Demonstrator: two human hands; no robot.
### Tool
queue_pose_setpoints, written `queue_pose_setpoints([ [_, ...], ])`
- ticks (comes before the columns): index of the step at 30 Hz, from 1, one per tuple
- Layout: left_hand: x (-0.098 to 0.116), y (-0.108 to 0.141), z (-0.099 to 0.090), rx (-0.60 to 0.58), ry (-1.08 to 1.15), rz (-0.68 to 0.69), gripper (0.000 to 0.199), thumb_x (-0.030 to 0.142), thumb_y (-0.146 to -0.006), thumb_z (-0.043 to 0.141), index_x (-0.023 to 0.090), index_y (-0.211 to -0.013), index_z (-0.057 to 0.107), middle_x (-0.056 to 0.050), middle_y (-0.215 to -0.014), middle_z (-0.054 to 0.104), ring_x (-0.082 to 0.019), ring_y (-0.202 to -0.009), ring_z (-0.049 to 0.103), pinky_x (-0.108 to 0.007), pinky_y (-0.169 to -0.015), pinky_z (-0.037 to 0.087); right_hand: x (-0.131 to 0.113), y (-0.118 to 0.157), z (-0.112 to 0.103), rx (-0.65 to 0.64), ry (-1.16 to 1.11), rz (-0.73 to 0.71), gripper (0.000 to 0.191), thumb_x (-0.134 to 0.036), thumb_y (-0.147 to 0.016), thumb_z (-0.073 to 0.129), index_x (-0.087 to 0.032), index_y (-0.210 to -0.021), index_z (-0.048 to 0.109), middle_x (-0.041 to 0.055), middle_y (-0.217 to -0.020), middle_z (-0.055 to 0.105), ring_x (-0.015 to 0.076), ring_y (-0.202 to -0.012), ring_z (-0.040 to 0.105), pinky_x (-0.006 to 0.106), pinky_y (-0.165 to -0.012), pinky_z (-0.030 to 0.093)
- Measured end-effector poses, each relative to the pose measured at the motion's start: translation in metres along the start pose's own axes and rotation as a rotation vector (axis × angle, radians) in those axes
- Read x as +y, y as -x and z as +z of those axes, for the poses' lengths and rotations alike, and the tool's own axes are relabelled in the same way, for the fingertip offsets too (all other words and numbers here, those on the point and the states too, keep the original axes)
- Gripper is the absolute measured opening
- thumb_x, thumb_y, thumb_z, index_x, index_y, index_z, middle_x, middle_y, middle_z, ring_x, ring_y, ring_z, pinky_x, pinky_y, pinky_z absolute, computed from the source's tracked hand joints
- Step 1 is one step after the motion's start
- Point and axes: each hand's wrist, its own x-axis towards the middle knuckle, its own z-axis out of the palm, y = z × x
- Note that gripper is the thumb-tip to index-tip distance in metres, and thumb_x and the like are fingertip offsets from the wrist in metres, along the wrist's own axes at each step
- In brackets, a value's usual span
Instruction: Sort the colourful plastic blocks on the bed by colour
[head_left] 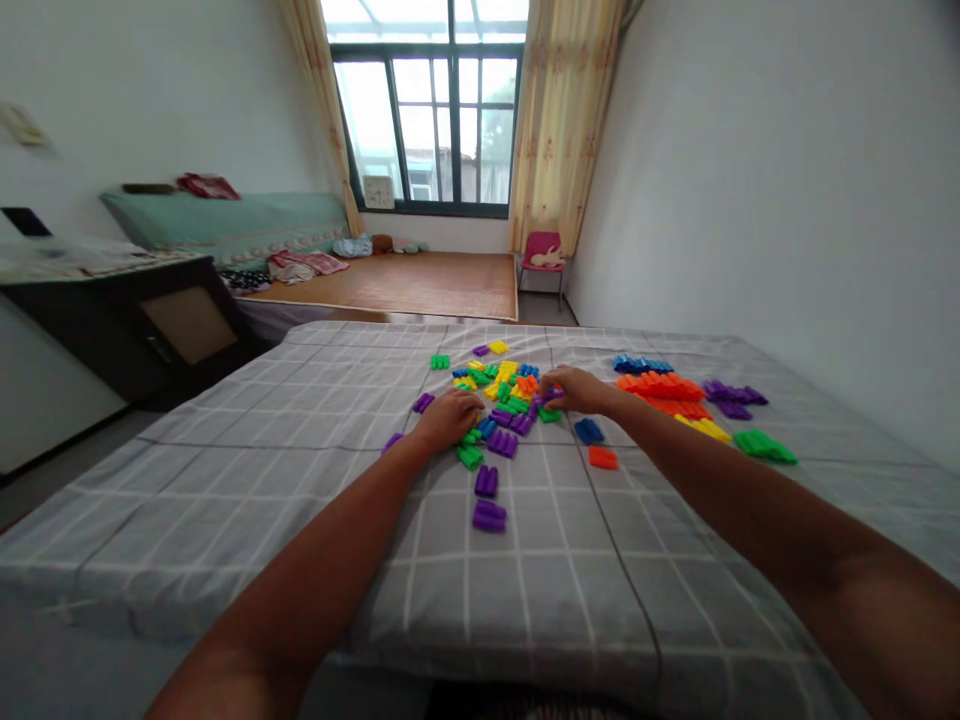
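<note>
A loose heap of plastic toy blocks (503, 443) in purple, green, yellow, blue and orange lies on the bed sheet. At the heap's left edge is my left hand (452, 415), its fingers curled down over the blocks; what they hold, if anything, is hidden. My right hand (577, 388) bends in from the right side, with its fingertips closed around a purple block (553, 396). A green block (550, 414) lies just below those fingers. Two purple blocks, one (487, 481) above the other (490, 516), lie nearer to me.
Blocks grouped by colour lie on the right: blue (642, 364), orange (661, 388), purple (735, 393), yellow (703, 428) and green (764, 446). Single blue (589, 431) and orange (603, 457) blocks lie between them and the heap. A checked grey sheet (300, 480) covers the surface.
</note>
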Motion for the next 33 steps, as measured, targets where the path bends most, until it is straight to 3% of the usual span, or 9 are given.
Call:
queue_pose_setpoints([
  [3, 0.002, -0.002, -0.001, 0.001, -0.001, -0.004, 0.025, 0.023, -0.087, 0.049, 0.021, -0.099, 0.07, -0.004, -0.102, 0.071, -0.018, -0.1, 0.061, -0.032, -0.094, 0.047, 0.007, 0.007, -0.006, -0.086, -0.141, 0.0, 0.021, -0.028, -0.07, 0.071, -0.019, -0.089, 0.068, 0.0011, -0.083, 0.07, 0.0159, -0.077, 0.063, 0.025, -0.07, 0.045],
  [8, 0.004, -0.002, -0.003, 0.027, -0.014, -0.024, 0.025, 0.025, -0.088, 0.048, 0.022, -0.099, 0.07, -0.003, -0.104, 0.07, -0.017, -0.101, 0.061, -0.031, -0.095, 0.047, 0.01, 0.01, -0.008, -0.005, -0.188, 0.038, 0.019, -0.027, -0.078, 0.06, -0.018, -0.093, 0.068, 0.0019, -0.083, 0.07, 0.0148, -0.075, 0.063, 0.025, -0.068, 0.045],
  [14, 0.007, 0.0, -0.007, 0.073, -0.009, -0.058, 0.027, 0.028, -0.089, 0.046, 0.022, -0.102, 0.069, -0.004, -0.107, 0.069, -0.019, -0.104, 0.06, -0.034, -0.095, 0.047, -0.028, 0.017, 0.0, -0.095, -0.019, 0.026, 0.021, -0.034, -0.081, 0.063, -0.021, -0.095, 0.069, 0.0019, -0.086, 0.07, 0.0154, -0.075, 0.062, 0.024, -0.065, 0.042],
  [19, 0.005, -0.001, -0.002, 0.078, 0.0, -0.072, 0.026, 0.027, -0.088, 0.047, 0.022, -0.102, 0.069, -0.005, -0.106, 0.069, -0.02, -0.103, 0.06, -0.034, -0.094, 0.047, -0.063, 0.018, 0.012, 0.035, 0.124, -0.024, 0.017, -0.027, -0.086, 0.059, -0.019, -0.098, 0.067, 0.0067, -0.098, 0.069, 0.018, -0.088, 0.061, 0.025, -0.073, 0.04],
  [22, 0.004, -0.001, -0.002, 0.086, -0.006, -0.086, 0.027, 0.026, -0.088, 0.047, 0.022, -0.104, 0.068, -0.005, -0.107, 0.069, -0.02, -0.103, 0.061, -0.034, -0.095, 0.047, -0.085, 0.014, 0.022, -0.075, 0.128, -0.096, 0.025, -0.04, -0.087, 0.059, -0.019, -0.098, 0.066, 0.0069, -0.095, 0.068, 0.0192, -0.086, 0.062, 0.027, -0.072, 0.041],
  [25, 0.003, 0.0, -0.005, 0.073, -0.013, -0.102, 0.027, 0.027, -0.088, 0.047, 0.022, -0.104, 0.068, -0.005, -0.108, 0.068, -0.02, -0.104, 0.061, -0.033, -0.095, 0.047, -0.103, 0.01, 0.032, -0.09, 0.207, -0.021, 0.042, -0.056, -0.08, 0.062, -0.019, -0.099, 0.066, 0.0097, -0.097, 0.065, 0.0217, -0.082, 0.062, 0.027, -0.066, 0.041],
  [29, 0.005, 0.001, -0.009, 0.045, -0.033, -0.106, 0.027, 0.027, -0.087, 0.047, 0.022, -0.102, 0.068, -0.005, -0.108, 0.069, -0.02, -0.103, 0.061, -0.033, -0.094, 0.047, -0.113, 0.01, 0.038, -0.084, 0.205, -0.038, 0.036, -0.041, -0.078, 0.066, -0.018, -0.105, 0.064, 0.011, -0.104, 0.063, 0.0218, -0.086, 0.061, 0.027, -0.065, 0.043],
  [33, 0.005, 0.001, -0.011, 0.034, -0.033, -0.096, 0.028, 0.03, -0.088, 0.045, 0.022, -0.1, 0.069, -0.005, -0.109, 0.069, -0.021, -0.103, 0.062, -0.034, -0.093, 0.048, -0.106, 0.021, 0.026, -0.059, 0.104, -0.149, 0.036, -0.031, -0.072, 0.07, -0.018, -0.106, 0.063, 0.0075, -0.099, 0.066, 0.0215, -0.09, 0.061, 0.028, -0.072, 0.045],
])
